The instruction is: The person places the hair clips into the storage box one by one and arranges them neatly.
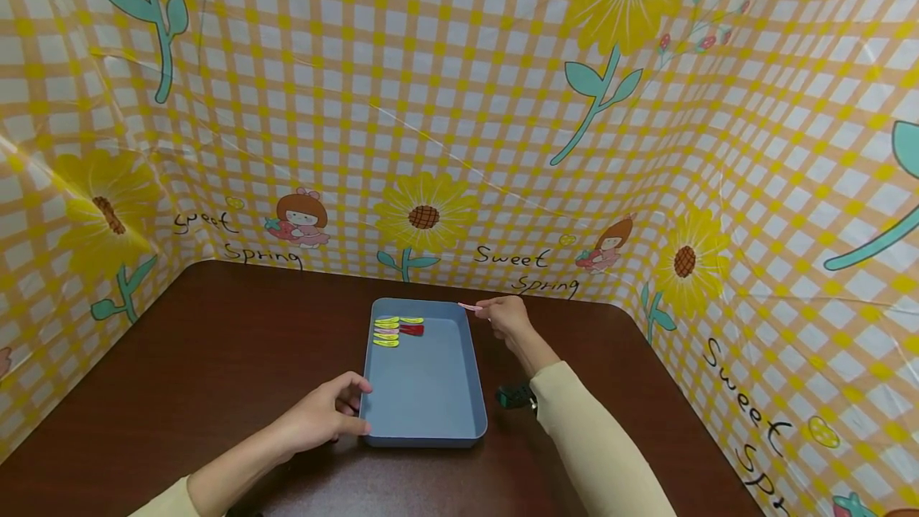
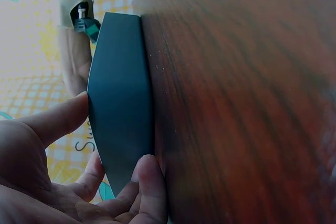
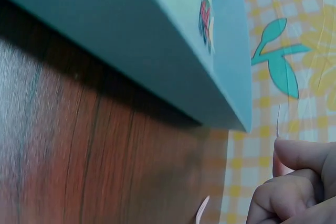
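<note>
A blue-grey rectangular tray (image 1: 438,397) lies on the table. My left hand (image 1: 323,413) grips its near left side, thumb and fingers against the rim and outer wall (image 2: 121,93). Near the tray's far right corner, my right hand (image 1: 506,317) pinches a pink hair clip (image 1: 470,307) between thumb and forefinger; it appears edge-on in the right wrist view. Inside the tray, at the far left, several yellow hair clips (image 1: 386,344) form a column with a pink clip (image 1: 386,332) among them. A red clip (image 1: 412,330) and a yellow clip (image 1: 412,321) sit beside that column.
The dark wooden table (image 1: 237,349) surrounds the tray. Behind it and at both sides hangs a checked cloth (image 1: 459,102) with sunflowers. A slim pink piece (image 3: 202,209) shows low in the right wrist view. A dark green strap device (image 1: 513,397) is at my right wrist.
</note>
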Motion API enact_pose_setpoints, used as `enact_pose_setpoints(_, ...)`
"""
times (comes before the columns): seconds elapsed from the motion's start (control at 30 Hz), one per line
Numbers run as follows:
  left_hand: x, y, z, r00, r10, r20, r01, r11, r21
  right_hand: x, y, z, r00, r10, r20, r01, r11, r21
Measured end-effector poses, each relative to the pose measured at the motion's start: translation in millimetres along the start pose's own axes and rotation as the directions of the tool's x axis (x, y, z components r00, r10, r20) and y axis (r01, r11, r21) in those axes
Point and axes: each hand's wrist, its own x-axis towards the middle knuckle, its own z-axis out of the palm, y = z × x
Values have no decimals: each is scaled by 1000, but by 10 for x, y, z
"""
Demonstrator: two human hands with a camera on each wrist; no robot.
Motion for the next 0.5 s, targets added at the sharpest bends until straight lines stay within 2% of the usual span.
enact_pose_setpoints(0.5,-3,4,1,1000,8,4,-8,1000,3,-98,-141,303,997,-16,75,18,1000,-18)
